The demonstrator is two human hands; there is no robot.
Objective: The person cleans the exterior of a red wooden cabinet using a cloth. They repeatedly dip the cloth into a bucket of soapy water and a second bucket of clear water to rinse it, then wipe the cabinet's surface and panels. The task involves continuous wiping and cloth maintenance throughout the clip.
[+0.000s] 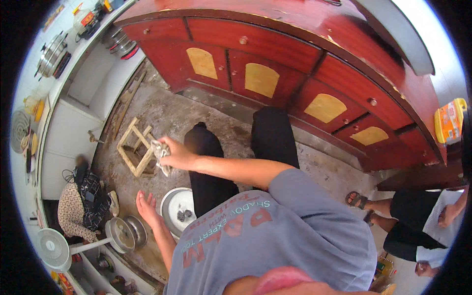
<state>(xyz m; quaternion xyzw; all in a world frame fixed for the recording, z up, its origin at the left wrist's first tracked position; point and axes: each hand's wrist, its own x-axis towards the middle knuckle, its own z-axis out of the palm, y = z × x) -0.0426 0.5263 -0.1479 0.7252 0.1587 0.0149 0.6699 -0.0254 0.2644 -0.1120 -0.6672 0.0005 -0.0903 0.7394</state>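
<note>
My right hand (179,154) reaches across to the left and grips a crumpled greyish cloth (161,150). Just beyond the cloth stands a small stool-like wooden frame (137,170) on the stained floor; whether they touch cannot be told. Lower down, my left hand (146,206) is raised with its fingers apart and holds nothing. Beside it, partly hidden by my leg, is a round metal basin (167,217). Dark wet-looking lumps (184,215) lie inside on its whitish bottom.
A red wooden cabinet (221,35) spans the front. At left, a person (75,206) bends near metal bowls (123,234) and a white fan (53,249). Pots (53,55) stand on the counter. Another person's sandalled feet (357,200) are at right.
</note>
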